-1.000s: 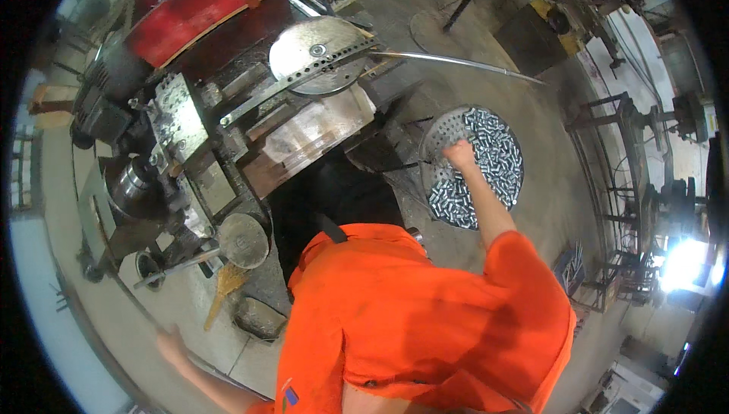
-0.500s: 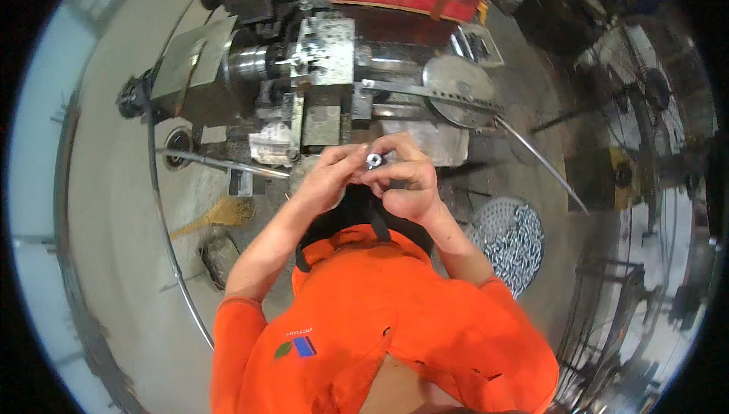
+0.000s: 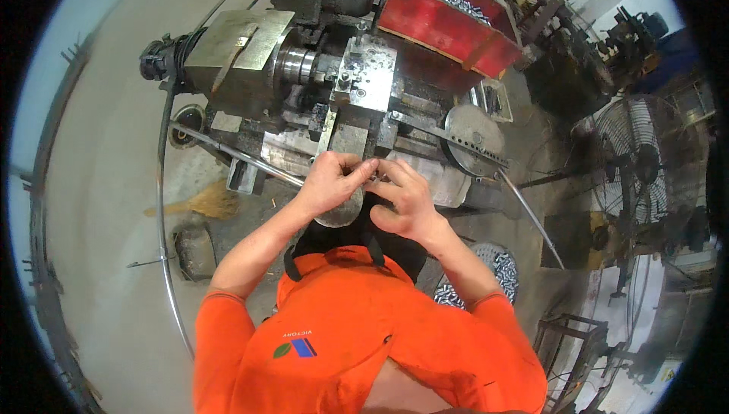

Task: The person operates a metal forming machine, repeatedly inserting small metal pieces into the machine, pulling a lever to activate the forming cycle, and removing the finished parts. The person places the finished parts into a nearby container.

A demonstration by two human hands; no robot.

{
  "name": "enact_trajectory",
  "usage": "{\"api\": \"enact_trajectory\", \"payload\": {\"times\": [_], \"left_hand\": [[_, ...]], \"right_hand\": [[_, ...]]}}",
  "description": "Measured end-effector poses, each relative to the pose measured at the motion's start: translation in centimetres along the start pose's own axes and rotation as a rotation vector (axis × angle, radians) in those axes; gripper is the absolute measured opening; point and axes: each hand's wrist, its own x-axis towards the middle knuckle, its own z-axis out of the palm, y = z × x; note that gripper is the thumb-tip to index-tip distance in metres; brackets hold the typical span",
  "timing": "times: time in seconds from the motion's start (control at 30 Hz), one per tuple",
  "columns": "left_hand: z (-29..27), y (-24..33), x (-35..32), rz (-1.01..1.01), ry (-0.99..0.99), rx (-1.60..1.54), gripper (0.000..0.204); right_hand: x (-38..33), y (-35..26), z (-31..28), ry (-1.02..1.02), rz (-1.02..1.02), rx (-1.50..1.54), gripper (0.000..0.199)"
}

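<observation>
Hands have moved forward from chest level to the machine: left hand (image 3: 332, 180) and right hand (image 3: 401, 195) now meet fingertip to fingertip, pinching a small metal part (image 3: 373, 176) just above the round plate (image 3: 339, 214).

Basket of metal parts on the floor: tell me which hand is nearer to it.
Right. The right hand is above the basket of metal parts, on its side; the left hand lies farther, across the body.
</observation>
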Motion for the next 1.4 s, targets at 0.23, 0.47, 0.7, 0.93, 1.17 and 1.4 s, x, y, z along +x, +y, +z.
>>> {"api": "enact_trajectory", "payload": {"times": [0.23,0.47,0.7,0.93,1.17,1.4], "left_hand": [[-2.3,0.1,0.1,-0.036,0.031,-0.122,0.041],[-7.3,-0.2,0.7,-0.069,-0.092,-0.030,0.038],[-20.5,-1.8,-7.4,-0.167,0.542,0.224,0.024],[-27.0,-10.3,-21.9,-0.428,0.759,0.622,0.031],[-21.4,-11.5,-23.2,-0.620,0.654,0.753,0.032],[-21.8,-12.1,-22.6,-0.687,0.654,1.146,0.015]], "right_hand": [[3.3,0.2,0.1,-0.156,-0.094,-0.041,0.030],[8.4,0.1,0.9,-0.218,-0.194,-0.217,0.016],[16.9,6.0,4.0,-0.272,0.108,-0.553,0.023],[19.6,10.6,8.2,-0.363,0.282,-0.431,0.025],[20.1,10.5,8.2,-0.394,0.196,-0.483,0.029],[19.8,11.3,8.4,-0.383,0.037,-0.458,0.028]]}}
